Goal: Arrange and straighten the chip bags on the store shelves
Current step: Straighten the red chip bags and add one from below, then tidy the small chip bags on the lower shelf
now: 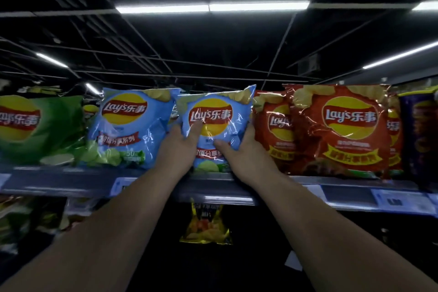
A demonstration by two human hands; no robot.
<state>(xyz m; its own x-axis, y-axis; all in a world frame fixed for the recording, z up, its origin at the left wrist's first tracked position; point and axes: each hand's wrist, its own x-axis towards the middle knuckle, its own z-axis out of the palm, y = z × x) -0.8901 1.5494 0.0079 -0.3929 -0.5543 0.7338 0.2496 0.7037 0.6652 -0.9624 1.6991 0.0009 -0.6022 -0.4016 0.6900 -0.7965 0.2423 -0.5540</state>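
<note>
I am gripping the middle blue chip bag (214, 111) with both hands. My left hand (180, 147) is clasping its left edge, thumb pressing on the logo, and my right hand (241, 149) is clasping its right edge, thumb lying across the lower front. The bag is standing upright between my palms at the front of the top shelf (71, 182), between another blue bag (132, 125) and the red bags (343, 130).
</note>
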